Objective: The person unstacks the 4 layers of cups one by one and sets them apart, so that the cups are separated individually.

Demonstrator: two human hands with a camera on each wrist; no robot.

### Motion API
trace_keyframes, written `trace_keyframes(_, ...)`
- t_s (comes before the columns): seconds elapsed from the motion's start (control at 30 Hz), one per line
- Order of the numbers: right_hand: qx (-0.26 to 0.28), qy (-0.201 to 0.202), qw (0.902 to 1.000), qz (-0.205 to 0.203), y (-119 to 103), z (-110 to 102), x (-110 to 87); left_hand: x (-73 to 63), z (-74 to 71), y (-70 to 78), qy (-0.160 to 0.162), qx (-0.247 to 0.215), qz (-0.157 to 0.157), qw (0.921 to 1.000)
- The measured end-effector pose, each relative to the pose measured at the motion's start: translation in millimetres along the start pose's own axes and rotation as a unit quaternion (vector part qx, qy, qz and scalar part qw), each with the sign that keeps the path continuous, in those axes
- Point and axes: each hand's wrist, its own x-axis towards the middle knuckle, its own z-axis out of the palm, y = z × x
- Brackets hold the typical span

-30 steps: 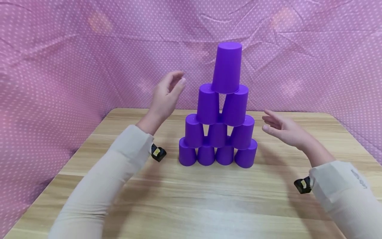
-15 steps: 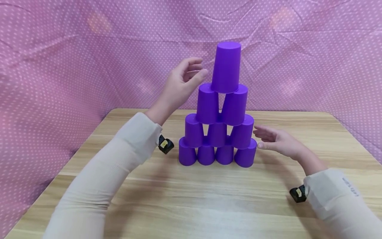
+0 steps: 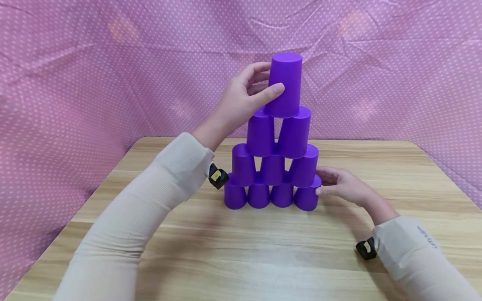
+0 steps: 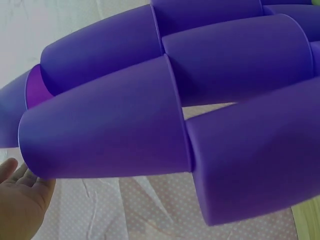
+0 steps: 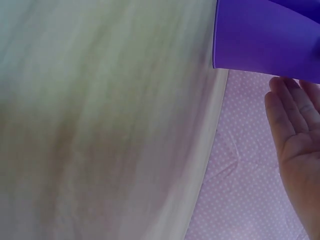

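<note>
Purple cups stand upside down in a four-row pyramid. My left hand [image 3: 238,102] is at the top cup [image 3: 290,71], its thumb across the front and the other fingers along the left side and behind. In the left wrist view the left hand [image 4: 22,205] shows partly behind a third-row cup [image 4: 105,125]; a firm hold is not visible. Low on the right, my right hand [image 3: 352,188] has its thumb beside the end bottom cup [image 3: 306,200] and its fingers partly behind the stack. Loosely straight fingers of the right hand [image 5: 302,135] show in the right wrist view.
The pyramid stands on a wood-grain table [image 3: 241,251]. Pink dotted cloth [image 3: 180,50] hangs behind and at the sides. A small black device [image 3: 218,176] is at the left cuff, close to the cups, and another black device [image 3: 366,248] is at the right cuff.
My left hand has moved up and right until its thumb overlaps the top cup. My right hand has come down and left to the bottom right cup. The pyramid keeps its shape.
</note>
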Motion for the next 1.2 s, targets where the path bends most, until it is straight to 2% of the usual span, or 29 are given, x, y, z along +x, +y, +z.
trace_keyframes(0.4,0.008,-0.005,1.0000,-0.002,1,1,0.4,7.2,8.8,-3.2,0.023,-0.025,0.021,0.9992)
trace_keyframes(0.87,0.005,-0.004,0.9998,-0.020,0,2,-1.9,10.1,12.5,-3.9,0.023,-0.023,0.026,0.9991)
trace_keyframes(1.2,0.002,-0.004,1.0000,-0.006,1,2,-2.1,8.4,10.4,-0.6,0.090,-0.046,0.064,0.9928)
